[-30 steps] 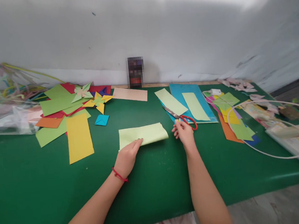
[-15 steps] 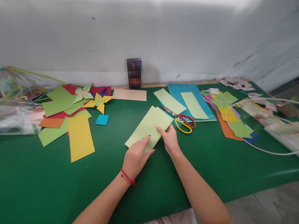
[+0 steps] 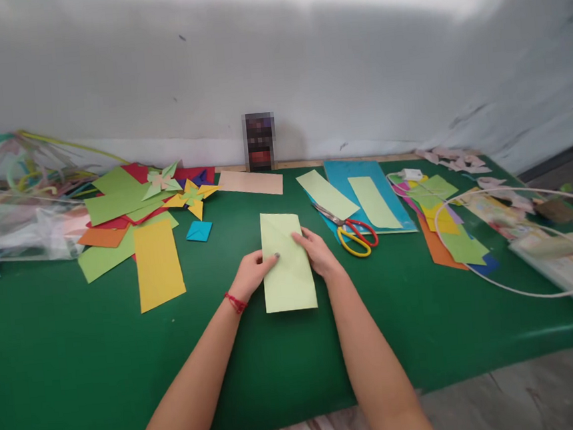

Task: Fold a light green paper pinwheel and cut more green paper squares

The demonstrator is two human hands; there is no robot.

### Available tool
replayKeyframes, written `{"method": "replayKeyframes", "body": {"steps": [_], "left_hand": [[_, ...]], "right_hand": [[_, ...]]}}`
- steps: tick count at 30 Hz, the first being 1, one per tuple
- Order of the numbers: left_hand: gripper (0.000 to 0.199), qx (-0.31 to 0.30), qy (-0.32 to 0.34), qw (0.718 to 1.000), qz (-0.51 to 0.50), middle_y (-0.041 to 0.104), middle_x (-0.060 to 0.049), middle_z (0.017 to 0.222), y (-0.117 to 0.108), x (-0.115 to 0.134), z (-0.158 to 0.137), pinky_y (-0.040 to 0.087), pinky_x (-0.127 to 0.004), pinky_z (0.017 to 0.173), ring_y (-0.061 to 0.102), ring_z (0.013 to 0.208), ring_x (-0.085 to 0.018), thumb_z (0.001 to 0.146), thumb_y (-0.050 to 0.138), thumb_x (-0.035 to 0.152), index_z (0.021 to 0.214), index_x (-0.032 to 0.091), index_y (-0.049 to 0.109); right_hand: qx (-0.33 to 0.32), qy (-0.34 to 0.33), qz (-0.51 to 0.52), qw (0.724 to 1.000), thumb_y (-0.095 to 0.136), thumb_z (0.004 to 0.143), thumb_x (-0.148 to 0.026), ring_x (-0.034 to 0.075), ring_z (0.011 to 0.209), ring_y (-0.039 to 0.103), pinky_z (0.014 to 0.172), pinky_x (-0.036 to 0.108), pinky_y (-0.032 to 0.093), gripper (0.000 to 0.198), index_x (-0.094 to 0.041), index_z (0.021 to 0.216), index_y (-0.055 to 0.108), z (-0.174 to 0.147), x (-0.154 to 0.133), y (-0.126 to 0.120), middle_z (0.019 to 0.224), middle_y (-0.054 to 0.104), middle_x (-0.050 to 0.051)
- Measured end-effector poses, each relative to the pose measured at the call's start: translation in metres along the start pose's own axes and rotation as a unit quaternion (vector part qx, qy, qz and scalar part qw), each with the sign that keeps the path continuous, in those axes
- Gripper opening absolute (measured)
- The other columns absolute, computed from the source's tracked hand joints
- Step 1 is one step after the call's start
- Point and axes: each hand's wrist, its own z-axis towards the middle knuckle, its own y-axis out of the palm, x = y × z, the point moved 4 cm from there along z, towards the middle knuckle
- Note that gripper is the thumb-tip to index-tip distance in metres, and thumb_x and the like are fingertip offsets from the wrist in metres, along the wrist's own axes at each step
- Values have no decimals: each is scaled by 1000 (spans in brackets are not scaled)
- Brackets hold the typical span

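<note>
A pale green sheet of paper (image 3: 288, 278), looking folded into an upright rectangle, is held between my two hands above the green table. My left hand (image 3: 252, 273) grips its left edge, thumb on the front and fingers hidden behind. At the upper right edge my right hand (image 3: 318, 252) pinches it the same way. Just to the right lie scissors (image 3: 343, 225) with one red and one yellow handle loop. Behind them are a pale green strip (image 3: 327, 192) and another strip (image 3: 374, 202) resting on a blue sheet (image 3: 400, 212).
On the left lie a yellow sheet (image 3: 158, 266), a small blue folded paper (image 3: 200, 231), a yellow paper star (image 3: 192, 198) and a heap of coloured sheets. A phone-like pixelated object (image 3: 259, 140) stands against the wall. A white cable (image 3: 514, 294) loops over papers at right.
The pale green paper has turned from a slant to upright and come slightly nearer me. My left hand has shifted from lying across it to gripping its left edge.
</note>
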Motion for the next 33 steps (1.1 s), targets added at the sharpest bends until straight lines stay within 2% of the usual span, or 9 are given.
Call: {"method": "replayKeyframes", "body": {"steps": [3,6,9,12,19,26,29,33], "left_hand": [[40,16,4,1000,-8,68,-11,97,-1,-3,2,53,-37,74,64,85,-25,69,63,44,92,12,64],[41,27,4,1000,-14,68,-11,97,-4,-7,-2,53,-37,73,64,85,-25,69,63,45,93,12,64],[41,50,8,999,-19,68,-11,96,-6,-8,-6,53,-36,70,64,84,-25,68,63,45,92,12,65],[39,76,10,997,-31,69,-10,94,-6,-8,-7,53,-35,68,64,82,-24,68,64,44,91,13,65],[37,71,6,995,-66,69,-10,95,-5,-9,-7,53,-36,71,64,82,-24,66,67,40,91,13,65],[36,44,11,997,-60,68,-10,94,-1,-5,-13,52,-35,71,64,82,-23,65,68,39,90,13,65],[34,38,23,999,-29,68,-9,94,-4,3,-18,51,-33,70,63,82,-22,70,63,42,90,15,64],[31,59,38,996,47,66,-6,84,-14,12,-24,49,-30,65,60,75,-19,73,58,46,79,15,63]], "right_hand": [[29,-35,2,999,58,75,-40,22,90,63,76,35,53,46,-22,116,48,-1,-1,3,107,64,6],[19,-38,-34,999,62,72,-39,23,95,61,79,36,52,52,-23,118,45,-10,-2,10,110,62,7],[22,-53,-105,993,66,69,-38,24,101,58,82,36,50,50,-22,113,48,-20,-5,15,114,61,7],[31,-53,-155,986,68,66,-37,25,98,59,80,37,50,46,-20,106,54,-23,-7,16,109,63,7],[-12,-20,-116,993,67,69,-32,25,95,61,76,38,52,40,-23,106,55,-29,-11,12,108,64,6],[-42,25,-73,996,69,66,-32,26,89,64,75,42,53,43,-21,106,56,-34,-19,6,105,66,7],[-59,24,-53,997,68,68,-32,26,88,65,77,42,53,42,-21,107,57,-37,-22,8,106,65,8],[-77,20,-41,996,68,68,-31,25,88,64,79,43,52,42,-21,107,56,-40,-25,13,106,65,8]]}}
